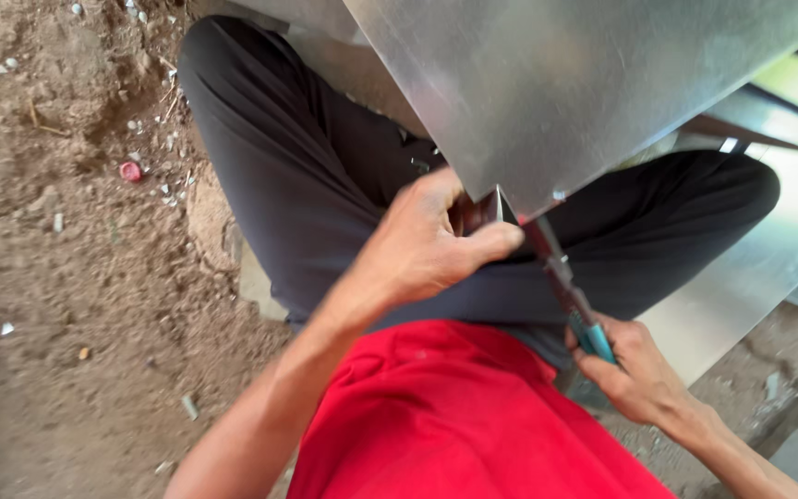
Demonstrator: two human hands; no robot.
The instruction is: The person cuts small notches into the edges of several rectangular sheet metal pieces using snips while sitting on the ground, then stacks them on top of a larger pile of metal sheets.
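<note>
Metal sheet dull grey, corner over lap; left hand pinching its edge; right hand gripping snips at corner.

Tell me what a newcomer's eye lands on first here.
The big shiny metal sheet filling the top, its corner pinched by the left hand at centre. Below it, the right hand grips teal-handled snips biting at that corner. The red shirt glows at the bottom edge, against brown dirt ground at left.
</note>
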